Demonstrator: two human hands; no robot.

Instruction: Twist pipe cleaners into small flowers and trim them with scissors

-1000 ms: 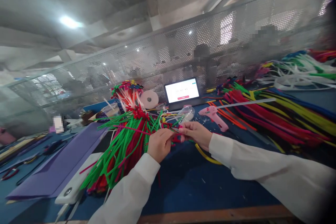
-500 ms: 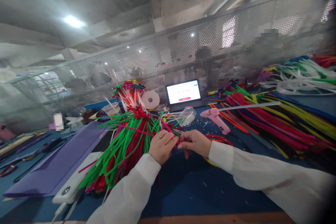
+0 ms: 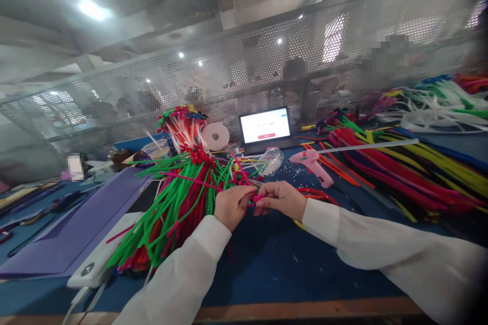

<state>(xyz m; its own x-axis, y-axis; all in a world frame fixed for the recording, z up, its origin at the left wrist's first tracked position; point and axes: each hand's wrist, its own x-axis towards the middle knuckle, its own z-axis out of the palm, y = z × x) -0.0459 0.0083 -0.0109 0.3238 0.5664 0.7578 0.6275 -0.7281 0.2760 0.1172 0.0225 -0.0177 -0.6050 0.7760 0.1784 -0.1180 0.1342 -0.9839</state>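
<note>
While the right hand (image 3: 284, 199) pinches a small pink piece (image 3: 259, 198), the left hand (image 3: 233, 206) curls closed beside it, apparently on the same piece, held above the blue surface (image 3: 274, 269). Exact grip hidden by fingers. Judged risk: a loose pinch could let it slip; stray stems from the green bundle (image 3: 183, 188), crowding the left side, could snag. Pink glue gun (image 3: 313, 166) near, right; lit tablet (image 3: 265, 125) behind.

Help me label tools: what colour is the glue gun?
The glue gun is pink; best view: head.
</note>
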